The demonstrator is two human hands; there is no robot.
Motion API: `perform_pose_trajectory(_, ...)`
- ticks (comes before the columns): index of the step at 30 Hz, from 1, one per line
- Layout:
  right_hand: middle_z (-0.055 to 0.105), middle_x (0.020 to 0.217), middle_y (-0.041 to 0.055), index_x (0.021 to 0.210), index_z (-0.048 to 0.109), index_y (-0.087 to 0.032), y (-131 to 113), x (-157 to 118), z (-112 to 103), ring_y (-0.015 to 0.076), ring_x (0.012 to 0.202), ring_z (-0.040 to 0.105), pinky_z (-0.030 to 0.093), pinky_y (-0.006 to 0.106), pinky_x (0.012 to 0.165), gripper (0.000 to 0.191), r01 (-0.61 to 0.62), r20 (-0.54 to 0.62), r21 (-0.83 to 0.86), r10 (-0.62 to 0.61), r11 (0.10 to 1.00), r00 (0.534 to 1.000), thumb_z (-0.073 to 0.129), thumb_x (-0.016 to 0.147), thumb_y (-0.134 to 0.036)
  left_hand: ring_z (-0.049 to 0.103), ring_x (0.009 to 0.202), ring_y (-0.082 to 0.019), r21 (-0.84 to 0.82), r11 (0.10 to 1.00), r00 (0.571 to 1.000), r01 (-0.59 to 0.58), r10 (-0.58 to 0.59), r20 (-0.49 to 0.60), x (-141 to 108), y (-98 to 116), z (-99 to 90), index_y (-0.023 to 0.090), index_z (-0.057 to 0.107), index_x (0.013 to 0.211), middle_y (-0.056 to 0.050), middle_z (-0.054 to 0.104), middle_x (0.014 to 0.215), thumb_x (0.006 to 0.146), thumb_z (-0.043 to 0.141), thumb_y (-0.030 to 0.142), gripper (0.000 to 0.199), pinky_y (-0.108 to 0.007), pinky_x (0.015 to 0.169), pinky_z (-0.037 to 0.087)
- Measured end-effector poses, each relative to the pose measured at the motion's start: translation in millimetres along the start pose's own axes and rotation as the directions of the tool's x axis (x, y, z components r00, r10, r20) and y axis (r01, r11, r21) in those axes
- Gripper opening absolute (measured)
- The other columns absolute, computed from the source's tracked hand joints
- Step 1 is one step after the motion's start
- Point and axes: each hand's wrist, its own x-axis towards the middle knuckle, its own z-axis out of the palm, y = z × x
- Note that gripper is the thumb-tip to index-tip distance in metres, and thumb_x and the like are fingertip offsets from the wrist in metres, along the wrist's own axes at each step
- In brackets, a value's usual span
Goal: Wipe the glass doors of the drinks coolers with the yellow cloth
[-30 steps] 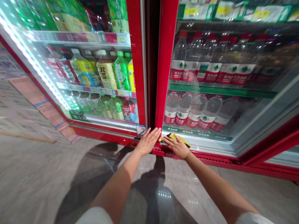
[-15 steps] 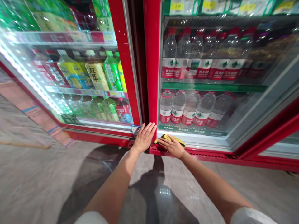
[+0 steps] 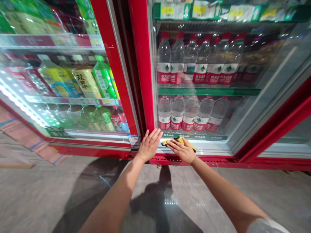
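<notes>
My right hand point(image 3: 182, 150) presses a yellow cloth with dark edging point(image 3: 178, 139) against the lower part of the right refrigerator's glass door point(image 3: 206, 146). Its fingers lie over the cloth, which pokes out on both sides. Flat on the red door frame point(image 3: 143, 81), near the bottom corner, rests my left hand point(image 3: 149, 147), empty, with its fingers stretched out. Behind the glass, just above the cloth, stand water bottles with red-and-white labels point(image 3: 176, 121).
To the left is another red refrigerator point(image 3: 84, 151) with tea and juice bottles point(image 3: 88, 79). Pink cartons point(image 3: 36, 142) are stacked at the far left. A dark gap point(image 3: 128, 61) separates the two refrigerators. Below lies a grey floor point(image 3: 116, 194) with shadows.
The cloth and my right hand have slid slightly right along the bottom of the glass. My left hand stays on the frame's lower corner. The view has turned a little to the right.
</notes>
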Motion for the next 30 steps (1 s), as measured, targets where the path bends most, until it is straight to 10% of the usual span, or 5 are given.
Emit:
perform_pose_trajectory(8, 0.060, 0.148, 0.0011, 0.150, 0.049, -0.037, 63.8, -10.8, -26.1, 0.0234, 0.152, 0.034, -0.006, 0.055, 0.128, 0.055, -0.328, -0.157, -0.112, 0.309, 0.938, 0.938, 0.051, 0.098, -0.020, 0.034, 0.153, -0.020, 0.017, 0.999, 0.998, -0.033, 0.034, -0.047, 27.3, 19.7, 13.1, 0.016, 0.017, 0.163, -0.013, 0.052, 0.155, 0.092, 0.048, 0.008, 0.078, -0.045, 0.131, 0.013)
perform_pose_trajectory(17, 0.060, 0.148, -0.0061, 0.150, 0.047, -0.043, 74.8, -46.2, -25.5, 0.0157, 0.148, 0.041, 0.000, 0.048, 0.130, 0.058, -0.197, 0.008, -0.066, 0.198, 0.978, 0.980, 0.047, 0.099, -0.017, 0.033, 0.153, -0.020, -0.033, 0.993, 0.993, -0.115, 0.114, -0.035, 48.8, 44.5, 26.5, 0.016, 0.017, 0.163, -0.012, 0.052, 0.154, 0.091, 0.049, 0.008, 0.079, -0.046, 0.131, 0.013)
perform_pose_trajectory(21, 0.055, 0.152, 0.0054, 0.145, 0.056, -0.034, 112.7, -78.5, -31.6, 0.0281, 0.152, 0.033, 0.007, 0.063, 0.126, 0.052, -0.539, -0.158, -0.170, 0.517, 0.825, 0.841, 0.049, 0.096, -0.020, 0.029, 0.155, -0.021, -0.050, 0.994, 0.995, -0.097, 0.097, -0.020, 59.6, 54.3, 34.5, 0.015, 0.014, 0.163, -0.012, 0.048, 0.157, 0.091, 0.048, 0.009, 0.079, -0.047, 0.131, 0.010)
perform_pose_trajectory(26, 0.052, 0.154, 0.0117, 0.143, 0.059, -0.027, 87.8, -114.0, -2.0, 0.0320, 0.154, 0.026, 0.018, 0.068, 0.122, 0.051, -0.623, -0.139, -0.177, 0.607, 0.762, 0.782, 0.049, 0.093, -0.019, 0.026, 0.156, -0.020, -0.055, 0.994, 0.994, -0.097, 0.100, 0.052, 61.3, 68.4, 46.5, 0.015, 0.013, 0.163, -0.012, 0.047, 0.158, 0.092, 0.047, 0.012, 0.078, -0.048, 0.131, 0.005)
perform_pose_trajectory(30, 0.057, 0.151, 0.0050, 0.143, 0.058, -0.035, 91.1, -99.0, 0.2, 0.0278, 0.151, 0.034, 0.014, 0.063, 0.125, 0.050, -0.531, -0.060, -0.156, 0.529, 0.833, 0.846, 0.050, 0.096, -0.021, 0.026, 0.155, -0.018, -0.087, 0.982, 0.977, -0.165, 0.175, 0.120, 68.7, 87.1, 59.0, 0.015, 0.018, 0.162, -0.009, 0.045, 0.159, 0.093, 0.046, 0.012, 0.075, -0.046, 0.131, -0.001)
